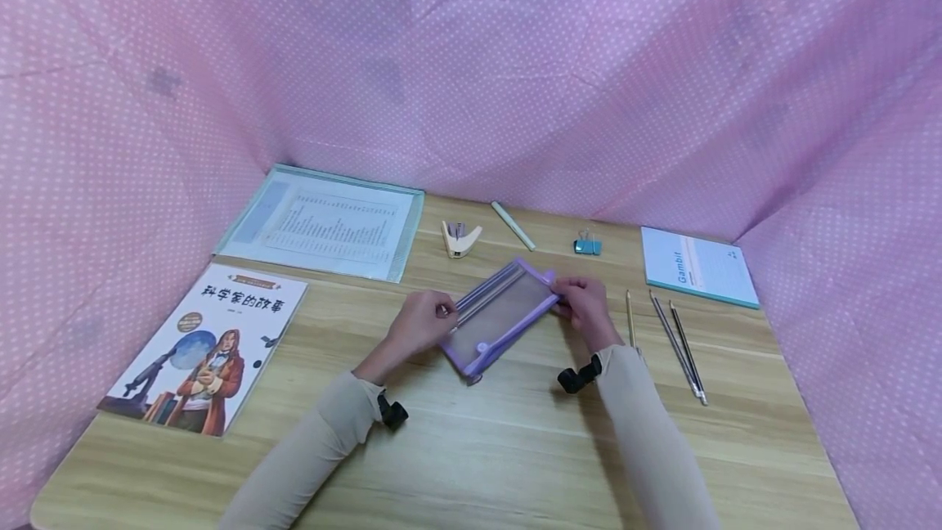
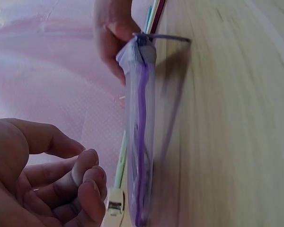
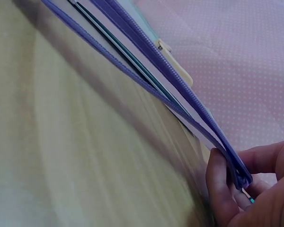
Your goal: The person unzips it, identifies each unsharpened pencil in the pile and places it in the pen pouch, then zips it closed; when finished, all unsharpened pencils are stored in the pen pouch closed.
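One pouch [image 1: 500,316], three pencils [image 1: 677,342] (loose), one book [image 1: 213,346].

A purple zipper pouch [image 2: 141,132] stands on edge on the wooden tabletop [image 2: 236,123], its zip running down the frame. The right hand [image 2: 111,38] pinches its far end, with pencils [image 2: 154,14] just behind. The left hand [image 2: 42,175] sits near the pouch, fingers [image 2: 87,177] loosely curled, holding nothing; a pale stapler [image 2: 114,208] lies beside the near end.
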Demonstrator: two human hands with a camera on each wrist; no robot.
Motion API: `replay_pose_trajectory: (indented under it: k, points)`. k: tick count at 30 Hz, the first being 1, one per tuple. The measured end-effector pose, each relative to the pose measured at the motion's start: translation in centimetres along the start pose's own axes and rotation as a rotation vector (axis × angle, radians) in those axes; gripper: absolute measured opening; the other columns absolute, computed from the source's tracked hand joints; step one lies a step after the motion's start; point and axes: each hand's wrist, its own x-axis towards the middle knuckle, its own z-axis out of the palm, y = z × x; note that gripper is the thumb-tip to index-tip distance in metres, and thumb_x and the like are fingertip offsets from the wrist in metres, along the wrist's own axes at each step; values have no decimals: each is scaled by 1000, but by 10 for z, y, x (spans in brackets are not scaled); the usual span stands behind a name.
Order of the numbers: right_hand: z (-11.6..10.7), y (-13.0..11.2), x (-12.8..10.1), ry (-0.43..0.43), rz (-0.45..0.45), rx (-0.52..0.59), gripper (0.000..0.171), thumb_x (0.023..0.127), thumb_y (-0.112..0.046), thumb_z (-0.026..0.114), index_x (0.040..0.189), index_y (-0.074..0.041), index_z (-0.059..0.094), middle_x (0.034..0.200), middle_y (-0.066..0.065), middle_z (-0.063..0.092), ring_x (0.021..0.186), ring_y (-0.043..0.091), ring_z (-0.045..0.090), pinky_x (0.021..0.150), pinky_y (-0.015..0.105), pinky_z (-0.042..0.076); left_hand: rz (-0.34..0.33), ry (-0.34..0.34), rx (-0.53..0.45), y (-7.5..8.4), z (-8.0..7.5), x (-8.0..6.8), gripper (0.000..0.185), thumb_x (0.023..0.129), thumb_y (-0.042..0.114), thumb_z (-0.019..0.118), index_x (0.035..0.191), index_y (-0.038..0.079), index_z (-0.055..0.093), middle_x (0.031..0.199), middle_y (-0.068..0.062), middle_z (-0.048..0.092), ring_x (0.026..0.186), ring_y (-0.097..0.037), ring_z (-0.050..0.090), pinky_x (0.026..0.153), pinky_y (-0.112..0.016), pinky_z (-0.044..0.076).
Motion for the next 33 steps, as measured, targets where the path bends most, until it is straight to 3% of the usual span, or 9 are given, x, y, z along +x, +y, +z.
replay_pose_trajectory:
  k: [4,10,17,21,26,33]
  points:
    - [-3,3,-4,12,3,21,31,92,0,64,123,2,61,83,0,65,73,9,68,68,20,59,-45,-8,-6,-7,-4,-4,11,82,3,66,86,0,75,71,-7,69,56,-10,52,49,-20,43]
    - [-9,8,-9,35,-8,35,32,92,0,64,124,2,61,89,-1,63,73,6,66,68,20,59,-82,-26,-3,-15,-9,-13,12,82,5,66,87,0,76,72,-7,69,57,-11,53,49,-21,42]
    - [-13,9,-14,11,-1,73,12,93,0,63,104,-4,65,95,1,62,76,7,65,68,20,59,-98,-39,5,-17,-15,-29,13,82,6,64,86,0,76,71,-7,70,53,-8,53,47,-21,44]
    - [-15,8,-17,-8,-5,94,10,93,2,62,93,-7,66,92,0,63,77,7,66,67,22,59,-174,-103,-101,-18,-17,-41,17,82,5,62,92,-2,74,70,-9,71,50,-11,57,45,-24,47]
    - [-15,8,-18,-14,-8,121,17,92,4,62,83,-10,67,82,-3,64,74,6,67,65,22,59,-299,-204,-297,-19,-16,-51,23,88,7,62,108,-2,68,81,-12,73,64,-15,65,55,-29,57]
    - [-15,8,-17,-10,15,128,16,92,3,63,85,-10,67,91,1,65,77,7,68,68,23,60,-335,-228,-449,-17,-10,-56,31,90,5,63,120,-2,61,100,-22,75,75,-19,70,65,-33,61]
